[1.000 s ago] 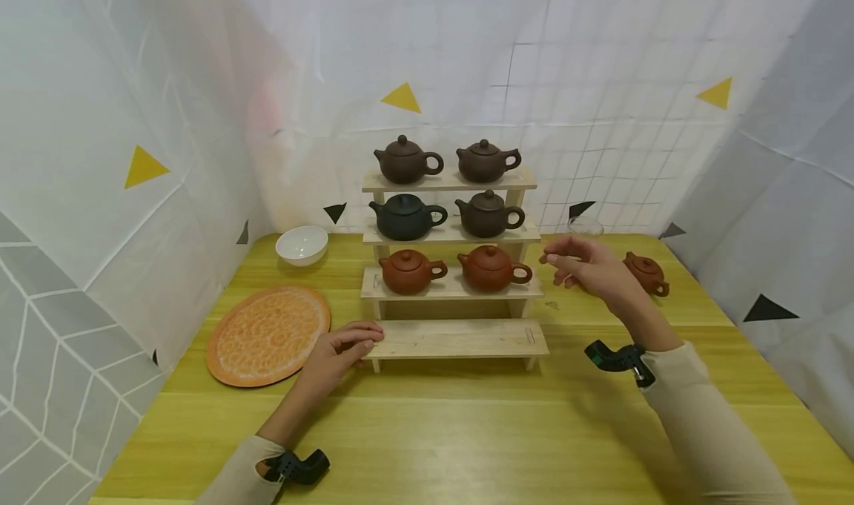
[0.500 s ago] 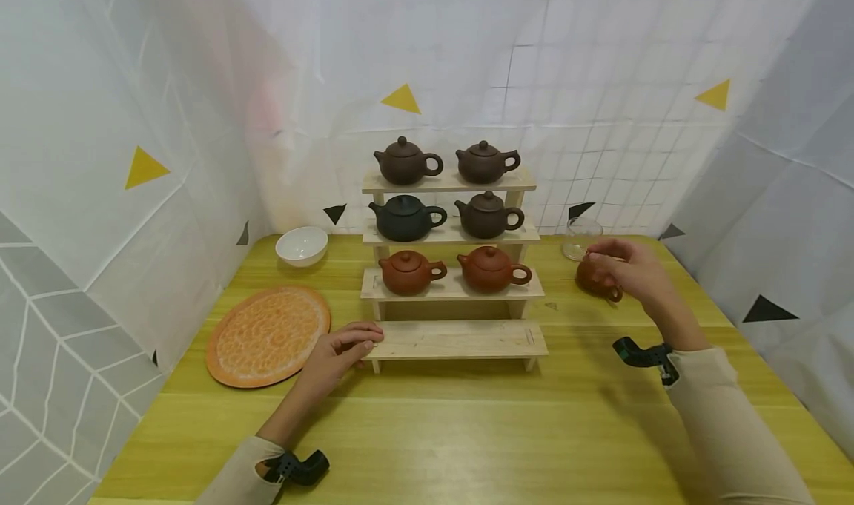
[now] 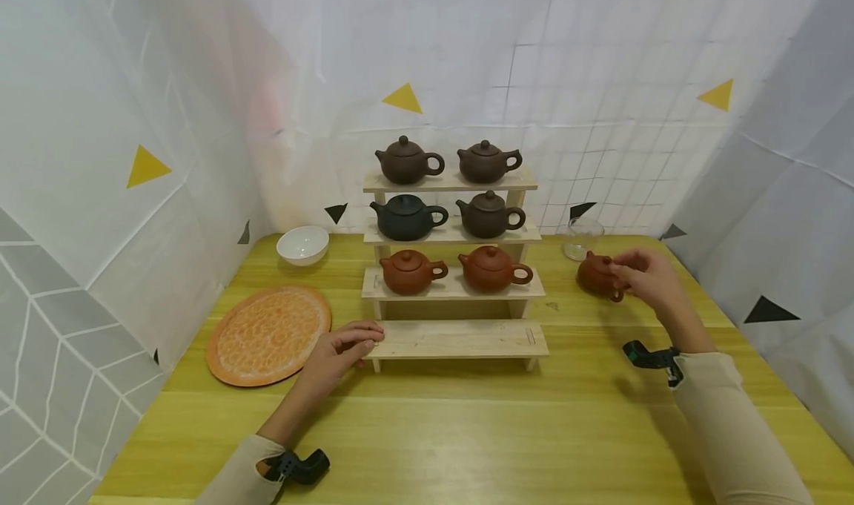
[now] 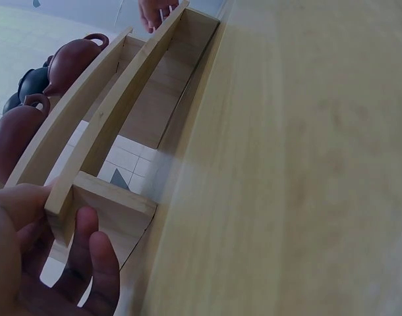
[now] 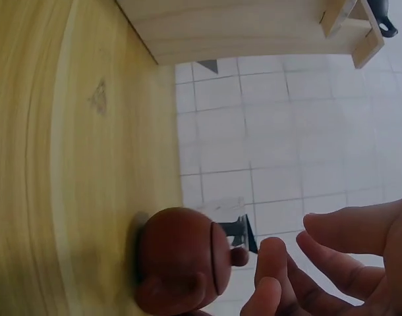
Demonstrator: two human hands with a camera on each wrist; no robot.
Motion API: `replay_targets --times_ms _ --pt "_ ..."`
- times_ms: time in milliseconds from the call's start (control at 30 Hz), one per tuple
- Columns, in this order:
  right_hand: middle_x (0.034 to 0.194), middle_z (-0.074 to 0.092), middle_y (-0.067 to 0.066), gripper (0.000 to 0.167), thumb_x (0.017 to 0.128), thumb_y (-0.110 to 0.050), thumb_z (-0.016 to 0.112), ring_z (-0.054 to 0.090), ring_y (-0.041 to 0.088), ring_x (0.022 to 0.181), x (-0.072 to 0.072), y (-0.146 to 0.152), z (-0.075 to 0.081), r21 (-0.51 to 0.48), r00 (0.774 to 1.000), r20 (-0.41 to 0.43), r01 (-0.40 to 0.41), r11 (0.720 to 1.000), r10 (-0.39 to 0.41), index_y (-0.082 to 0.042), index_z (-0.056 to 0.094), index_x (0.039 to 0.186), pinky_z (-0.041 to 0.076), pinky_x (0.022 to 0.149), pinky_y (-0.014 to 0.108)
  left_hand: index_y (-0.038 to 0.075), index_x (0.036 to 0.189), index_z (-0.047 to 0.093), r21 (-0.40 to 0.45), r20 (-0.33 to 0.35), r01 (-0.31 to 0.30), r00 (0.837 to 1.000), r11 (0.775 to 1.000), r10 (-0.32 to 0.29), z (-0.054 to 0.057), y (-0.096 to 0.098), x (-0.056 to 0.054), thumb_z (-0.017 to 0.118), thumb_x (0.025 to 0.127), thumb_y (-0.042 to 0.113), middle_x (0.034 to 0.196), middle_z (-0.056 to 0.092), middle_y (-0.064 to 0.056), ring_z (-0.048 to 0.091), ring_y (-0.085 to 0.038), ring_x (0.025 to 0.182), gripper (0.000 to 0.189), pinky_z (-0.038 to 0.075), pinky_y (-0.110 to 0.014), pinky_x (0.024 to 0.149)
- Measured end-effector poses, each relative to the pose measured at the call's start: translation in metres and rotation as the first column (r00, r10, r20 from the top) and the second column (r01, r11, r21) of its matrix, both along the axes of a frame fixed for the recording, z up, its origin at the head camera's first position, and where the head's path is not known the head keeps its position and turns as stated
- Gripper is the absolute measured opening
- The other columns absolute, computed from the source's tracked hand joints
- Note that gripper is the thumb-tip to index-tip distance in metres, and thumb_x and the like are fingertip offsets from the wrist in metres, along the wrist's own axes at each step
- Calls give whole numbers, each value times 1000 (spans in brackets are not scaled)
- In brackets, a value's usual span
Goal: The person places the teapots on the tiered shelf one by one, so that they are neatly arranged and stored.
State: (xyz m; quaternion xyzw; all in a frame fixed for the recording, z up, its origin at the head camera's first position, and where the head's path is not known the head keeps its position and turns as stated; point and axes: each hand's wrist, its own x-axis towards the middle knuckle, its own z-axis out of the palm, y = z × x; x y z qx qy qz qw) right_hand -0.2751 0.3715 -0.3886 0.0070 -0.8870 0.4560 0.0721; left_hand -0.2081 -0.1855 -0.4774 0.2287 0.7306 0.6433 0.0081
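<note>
My left hand (image 3: 340,344) grips the left end of the bottom step of a tiered wooden shelf (image 3: 460,340). In the left wrist view its thumb lies on one side of the board and its fingers curl on the other. My right hand (image 3: 650,279) has nothing between its bent fingers. Its fingertips overlap the lid side of a reddish-brown teapot (image 3: 596,276) in the head view. In the right wrist view the fingers stand apart from that teapot (image 5: 178,257) and its lid knob. Two red teapots, one of them at left (image 3: 408,273), stand on the third tier.
Dark teapots, among them a black one (image 3: 405,218), fill the upper two tiers. Behind the reddish-brown teapot is a clear glass (image 3: 582,239). On the left are a white bowl (image 3: 303,246) and a round orange mat (image 3: 270,334). Patterned cloth walls (image 3: 427,53) enclose the table.
My right hand has moved right, baring the glass and a teapot left of it. The teapot seen beyond my wrist a second ago is out of sight. My left hand stays put.
</note>
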Motion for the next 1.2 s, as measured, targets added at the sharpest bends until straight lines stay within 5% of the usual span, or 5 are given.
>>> replay_targets --times_ms 467,833,1200 --pt "125 58 31 41 109 -20 57 70 13 82 -3 18 -34 -6 994 27 108 994 -108 13 55 131 59 68 29 -1 120 76 -5 -15 6 1000 1000 -6 3 1 -1 63 105 7 134 63 -18 65 -19 107 21 58 -34 70" --pt "125 55 33 50 105 -17 64 70 13 79 -2 15 -45 -48 990 57 133 990 -130 16 46 137 60 67 32 -2 120 76 8 -7 10 1000 1000 -10 2 0 0 63 105 6 134 62 -19 63 -19 112 21 58 -36 71" --pt "116 63 29 43 109 -21 56 71 15 77 -5 17 -60 -150 981 131 161 975 -142 14 44 131 60 69 32 0 121 76 -10 14 8 1000 1000 -8 3 0 1 63 106 9 136 62 -16 62 -20 117 22 58 -35 74"
